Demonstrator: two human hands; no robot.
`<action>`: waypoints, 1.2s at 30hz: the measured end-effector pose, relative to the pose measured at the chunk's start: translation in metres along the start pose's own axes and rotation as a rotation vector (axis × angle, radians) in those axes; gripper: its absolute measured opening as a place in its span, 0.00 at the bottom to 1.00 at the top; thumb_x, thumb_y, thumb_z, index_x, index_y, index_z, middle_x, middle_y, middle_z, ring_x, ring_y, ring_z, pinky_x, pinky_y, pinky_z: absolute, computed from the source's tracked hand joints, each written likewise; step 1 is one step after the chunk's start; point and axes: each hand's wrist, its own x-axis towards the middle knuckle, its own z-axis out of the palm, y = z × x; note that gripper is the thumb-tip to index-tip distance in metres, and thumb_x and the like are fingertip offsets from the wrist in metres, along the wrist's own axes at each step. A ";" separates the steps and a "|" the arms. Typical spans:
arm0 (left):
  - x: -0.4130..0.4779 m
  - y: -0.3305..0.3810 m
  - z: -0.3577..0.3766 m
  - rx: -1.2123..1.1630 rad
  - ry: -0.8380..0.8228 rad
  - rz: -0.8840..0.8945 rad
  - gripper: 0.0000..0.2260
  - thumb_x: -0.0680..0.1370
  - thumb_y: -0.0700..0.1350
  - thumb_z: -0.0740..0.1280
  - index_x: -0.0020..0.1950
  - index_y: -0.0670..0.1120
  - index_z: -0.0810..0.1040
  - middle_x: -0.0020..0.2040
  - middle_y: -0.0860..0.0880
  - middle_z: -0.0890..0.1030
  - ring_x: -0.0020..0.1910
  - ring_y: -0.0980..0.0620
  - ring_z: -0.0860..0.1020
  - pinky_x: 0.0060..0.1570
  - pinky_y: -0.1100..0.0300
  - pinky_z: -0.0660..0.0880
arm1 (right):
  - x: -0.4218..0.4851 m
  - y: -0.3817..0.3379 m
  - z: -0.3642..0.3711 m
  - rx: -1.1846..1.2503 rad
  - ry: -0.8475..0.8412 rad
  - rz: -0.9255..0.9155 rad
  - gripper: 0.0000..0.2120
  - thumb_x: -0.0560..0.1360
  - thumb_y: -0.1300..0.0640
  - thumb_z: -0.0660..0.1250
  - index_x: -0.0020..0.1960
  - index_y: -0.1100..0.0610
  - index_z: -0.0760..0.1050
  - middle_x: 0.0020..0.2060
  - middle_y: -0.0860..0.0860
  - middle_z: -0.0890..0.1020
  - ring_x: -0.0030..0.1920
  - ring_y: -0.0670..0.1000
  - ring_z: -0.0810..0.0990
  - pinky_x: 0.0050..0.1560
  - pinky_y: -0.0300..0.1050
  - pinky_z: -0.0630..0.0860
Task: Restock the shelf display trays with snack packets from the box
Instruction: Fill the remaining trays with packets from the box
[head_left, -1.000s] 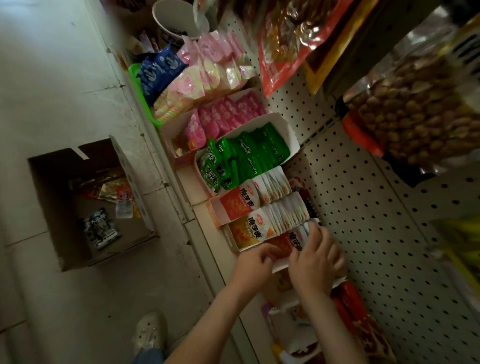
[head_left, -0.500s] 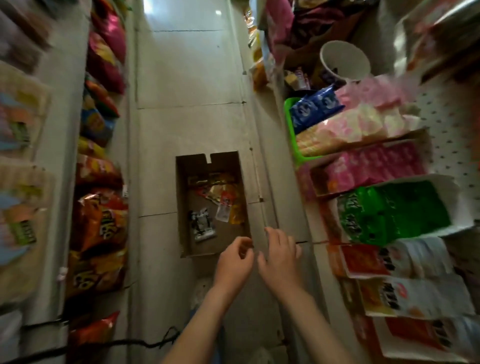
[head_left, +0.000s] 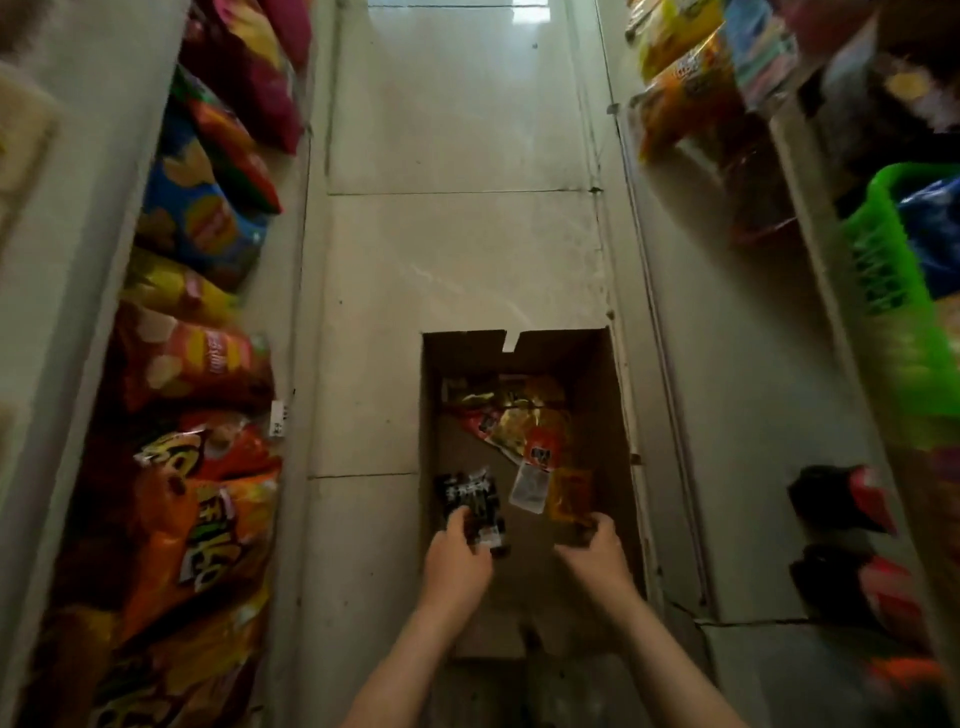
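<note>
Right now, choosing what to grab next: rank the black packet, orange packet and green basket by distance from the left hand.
1. The black packet, gripped by the left hand.
2. The orange packet, right side of the box.
3. The green basket, far right.

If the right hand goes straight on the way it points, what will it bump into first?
Most likely the orange packet in the box: the right hand points at it from close by, perhaps touching already; depth is unclear.
</note>
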 end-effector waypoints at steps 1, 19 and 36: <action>0.014 0.000 0.006 -0.027 0.000 -0.033 0.26 0.81 0.41 0.61 0.77 0.51 0.58 0.66 0.45 0.72 0.59 0.49 0.75 0.47 0.63 0.72 | 0.015 0.002 0.005 0.013 0.004 0.018 0.36 0.74 0.63 0.69 0.76 0.55 0.55 0.71 0.57 0.66 0.69 0.58 0.68 0.64 0.51 0.70; 0.291 0.027 0.085 -1.148 0.250 -0.275 0.19 0.77 0.47 0.69 0.65 0.38 0.74 0.57 0.39 0.81 0.51 0.43 0.81 0.40 0.57 0.77 | 0.258 -0.034 0.097 -0.400 0.050 -0.248 0.55 0.70 0.51 0.74 0.76 0.47 0.32 0.77 0.50 0.38 0.76 0.60 0.39 0.73 0.66 0.51; 0.118 0.039 0.041 -0.568 0.336 -0.082 0.09 0.83 0.47 0.57 0.59 0.47 0.74 0.54 0.44 0.80 0.51 0.44 0.79 0.53 0.48 0.77 | 0.083 -0.057 0.018 0.018 0.155 -0.270 0.31 0.77 0.69 0.60 0.76 0.51 0.57 0.58 0.47 0.72 0.57 0.49 0.75 0.49 0.37 0.74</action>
